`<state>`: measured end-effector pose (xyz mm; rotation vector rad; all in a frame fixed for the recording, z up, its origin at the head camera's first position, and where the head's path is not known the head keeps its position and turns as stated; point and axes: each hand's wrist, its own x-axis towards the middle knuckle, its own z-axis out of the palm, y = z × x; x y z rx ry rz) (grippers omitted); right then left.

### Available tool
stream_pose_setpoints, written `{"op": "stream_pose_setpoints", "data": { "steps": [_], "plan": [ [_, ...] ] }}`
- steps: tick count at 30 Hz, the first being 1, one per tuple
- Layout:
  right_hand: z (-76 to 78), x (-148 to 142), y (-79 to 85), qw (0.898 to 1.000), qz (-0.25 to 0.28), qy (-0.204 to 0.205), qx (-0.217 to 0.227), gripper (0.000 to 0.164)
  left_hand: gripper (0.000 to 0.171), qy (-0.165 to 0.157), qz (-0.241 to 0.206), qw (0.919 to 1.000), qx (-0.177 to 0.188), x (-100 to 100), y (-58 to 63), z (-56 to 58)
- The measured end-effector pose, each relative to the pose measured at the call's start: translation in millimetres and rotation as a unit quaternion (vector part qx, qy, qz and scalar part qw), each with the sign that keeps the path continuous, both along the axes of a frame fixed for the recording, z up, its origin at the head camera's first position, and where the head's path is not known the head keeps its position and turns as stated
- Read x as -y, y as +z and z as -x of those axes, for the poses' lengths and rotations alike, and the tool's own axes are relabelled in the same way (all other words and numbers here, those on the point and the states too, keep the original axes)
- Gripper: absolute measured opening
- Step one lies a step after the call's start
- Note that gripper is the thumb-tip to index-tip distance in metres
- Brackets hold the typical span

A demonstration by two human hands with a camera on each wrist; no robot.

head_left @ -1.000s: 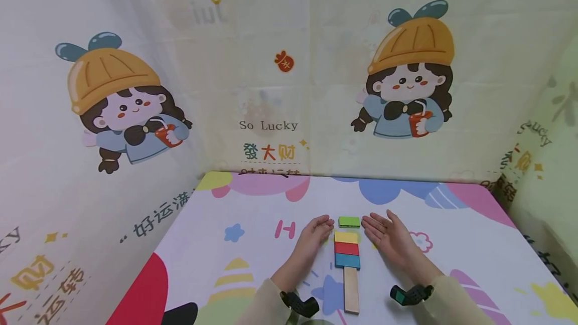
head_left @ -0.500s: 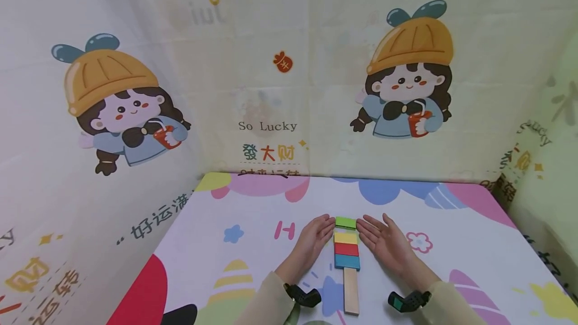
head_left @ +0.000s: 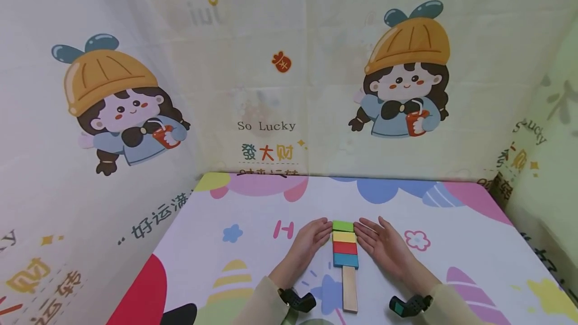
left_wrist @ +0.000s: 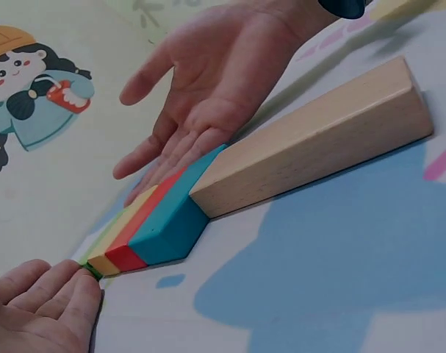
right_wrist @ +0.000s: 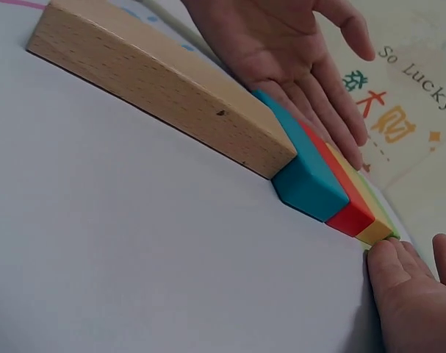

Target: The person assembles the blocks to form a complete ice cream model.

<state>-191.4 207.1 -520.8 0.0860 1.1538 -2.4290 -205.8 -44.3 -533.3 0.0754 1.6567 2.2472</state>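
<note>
A green block (head_left: 343,226) lies at the far end of a row on the table. Below it come a yellow block (head_left: 344,237), a red block (head_left: 345,248) and a blue block (head_left: 345,260), side by side. From the blue one a long plain wooden block (head_left: 349,289) runs toward me. My left hand (head_left: 310,239) has its fingertips at the green block's left end. At the right end are the fingertips of my right hand (head_left: 387,246), its fingers straight and palm turned inward. Both wrist views show the row seen low, the green block mostly hidden.
The table (head_left: 271,204) has a printed cover with shapes and letters. Printed cloth (head_left: 316,129) hangs behind it and at both sides. Each wrist wears a black camera strap (head_left: 298,301).
The green block has moved toward me and slightly left between my hands, so the gap to the yellow block has closed. My right hand has come in from the right to the block's end.
</note>
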Motion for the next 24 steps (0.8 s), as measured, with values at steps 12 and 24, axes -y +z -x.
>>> {"op": "stream_pose_setpoints", "data": {
  "steps": [12, 24],
  "plan": [
    [-2.8, -1.0, 0.0, 1.0, -0.002, 0.008, 0.015, 0.079, 0.057, -0.014, 0.001, 0.9998, -0.011, 1.7, -0.9, -4.0],
    [-31.7, -13.8, -1.2, 0.995, -0.079, 0.057, -0.009, 0.072, 0.058, -0.065, 0.045, 0.9968, 0.006, 21.1, 4.7, -26.5]
  ]
}}
